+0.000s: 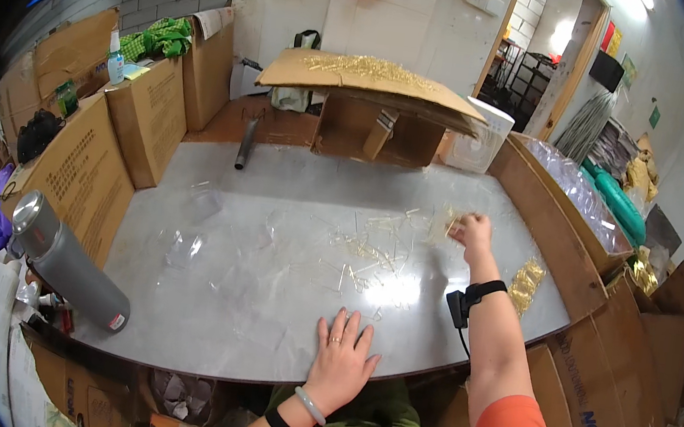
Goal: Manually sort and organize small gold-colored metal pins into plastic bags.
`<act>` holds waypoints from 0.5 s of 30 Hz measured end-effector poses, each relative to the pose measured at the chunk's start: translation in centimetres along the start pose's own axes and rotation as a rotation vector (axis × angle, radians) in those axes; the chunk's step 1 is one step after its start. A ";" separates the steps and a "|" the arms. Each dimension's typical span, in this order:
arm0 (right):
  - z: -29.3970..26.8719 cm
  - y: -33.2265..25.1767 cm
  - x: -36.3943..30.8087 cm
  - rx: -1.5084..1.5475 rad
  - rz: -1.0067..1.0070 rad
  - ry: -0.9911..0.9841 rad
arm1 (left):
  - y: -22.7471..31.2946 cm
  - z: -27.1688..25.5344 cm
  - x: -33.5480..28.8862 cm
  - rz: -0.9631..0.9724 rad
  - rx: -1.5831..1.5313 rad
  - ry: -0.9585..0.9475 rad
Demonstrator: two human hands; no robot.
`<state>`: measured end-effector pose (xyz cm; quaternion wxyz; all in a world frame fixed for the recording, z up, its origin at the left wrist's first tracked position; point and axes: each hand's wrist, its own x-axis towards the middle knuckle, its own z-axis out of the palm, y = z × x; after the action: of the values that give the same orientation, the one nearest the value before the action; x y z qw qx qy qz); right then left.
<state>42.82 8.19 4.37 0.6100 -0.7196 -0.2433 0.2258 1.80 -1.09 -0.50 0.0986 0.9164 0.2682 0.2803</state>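
Left hand (pixel 338 360) sits closest, flat on the grey table (pixel 201 316) near its front edge, fingers spread wide and holding nothing. Further out, the right hand (pixel 471 230) reaches across the table with its fingers pinched narrow around a little bunch of gold sticks (pixel 451 220), though how many it's got is too small to tell. More thin sticks (pixel 367 255) lie scattered loose on the table between the two hands, and a small gold pile (pixel 526 283) sits just right of the right wrist by the table's edge. At the back there's a cardboard shelf (pixel 366 88) with more gold bits on top. Off to the left, a grey flask (pixel 67 261) lies on its side at the table's corner, next to cardboard boxes (pixel 82 173), with a dark tube (pixel 245 149) near the back.
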 end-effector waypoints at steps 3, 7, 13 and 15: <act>1.1 -1.3 -2.6 0.082 -0.003 -0.046 | -0.5 0.2 -0.1 -0.016 0.010 0.015; 0.4 -1.3 -3.2 0.205 -0.033 0.045 | -0.1 0.1 -0.2 -0.008 0.006 0.003; 0.6 -2.1 -3.8 0.363 0.024 0.046 | -0.3 0.1 -0.1 0.007 0.009 0.001; 0.4 -2.0 -4.3 0.370 0.076 -0.030 | -0.4 0.1 -0.1 0.012 0.008 -0.005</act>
<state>39.07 6.03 6.45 0.7191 -0.6005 -0.1792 0.3003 1.60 -0.82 -0.76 0.0936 0.9190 0.2637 0.2777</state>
